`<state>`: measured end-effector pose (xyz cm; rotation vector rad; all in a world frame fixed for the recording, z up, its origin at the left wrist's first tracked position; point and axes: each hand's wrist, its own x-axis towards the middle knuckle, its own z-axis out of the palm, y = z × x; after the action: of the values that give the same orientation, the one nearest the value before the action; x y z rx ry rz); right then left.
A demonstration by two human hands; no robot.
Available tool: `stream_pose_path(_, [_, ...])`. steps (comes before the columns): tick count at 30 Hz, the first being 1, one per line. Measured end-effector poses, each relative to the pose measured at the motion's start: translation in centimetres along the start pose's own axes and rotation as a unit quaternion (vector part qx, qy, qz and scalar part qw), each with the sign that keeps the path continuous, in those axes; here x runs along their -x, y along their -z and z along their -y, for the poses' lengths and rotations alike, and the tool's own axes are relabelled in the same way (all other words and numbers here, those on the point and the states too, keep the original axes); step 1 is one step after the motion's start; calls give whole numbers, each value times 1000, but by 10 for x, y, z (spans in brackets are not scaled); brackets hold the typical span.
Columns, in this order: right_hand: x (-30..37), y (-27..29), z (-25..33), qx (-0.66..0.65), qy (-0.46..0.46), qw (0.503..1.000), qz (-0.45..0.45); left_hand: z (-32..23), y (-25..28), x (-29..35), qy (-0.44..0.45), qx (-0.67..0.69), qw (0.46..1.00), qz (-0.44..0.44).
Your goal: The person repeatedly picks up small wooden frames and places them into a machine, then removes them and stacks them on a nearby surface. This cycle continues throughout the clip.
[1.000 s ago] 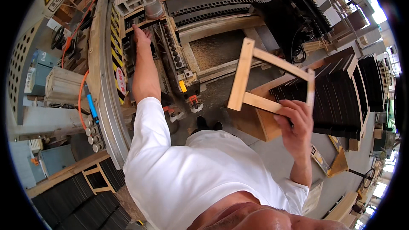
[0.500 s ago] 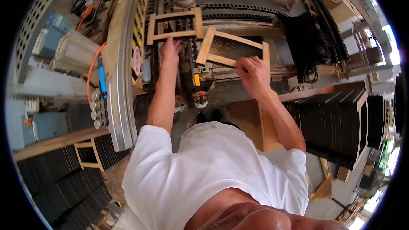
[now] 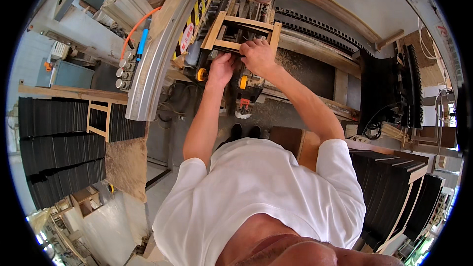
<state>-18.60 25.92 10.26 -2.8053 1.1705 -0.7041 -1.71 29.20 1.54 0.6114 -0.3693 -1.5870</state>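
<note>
A pale, open rectangular wooden frame (image 3: 248,22) lies slightly slanted across the machine (image 3: 252,88).

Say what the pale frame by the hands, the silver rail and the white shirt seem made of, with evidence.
Pale frame: probably wood or bamboo, smooth-looking, from its warm yellow-tan bars. Silver rail: likely bare metal, perhaps aluminium, judging by its grey sheen and long grooves. White shirt: soft, matt cloth, shown by its folds; the fibre can't be told.

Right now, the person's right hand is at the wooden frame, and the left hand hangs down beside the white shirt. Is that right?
Not quite: the head view shows the left hand up at the wooden frame too, close to the right hand, not down beside the white shirt.
</note>
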Motion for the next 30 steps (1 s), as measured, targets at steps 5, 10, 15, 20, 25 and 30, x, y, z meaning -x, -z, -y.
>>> stream_pose_path(5, [-14,0,-4,-23,-41,998,49,14,-4,-3,-32,-10,996,-77])
stream_pose_path(10, [-28,-6,-15,-30,-25,999,0,19,-4,37,-44,-33,990,-128])
stream_pose_path(15, [-57,-36,-39,26,-66,995,65,9,2,129,-39,-27,992,-118])
stream_pose_path(20, [-88,-60,-42,12,-85,996,31,-7,20,216,-55,-48,989,-127])
stream_pose_path(25, [-121,-70,-43,72,-72,993,52,-32,40,267,-59,-110,985,-122])
stream_pose_path(30, [-145,-82,-44,156,-8,987,38,-48,62,289,-36,-98,982,-158])
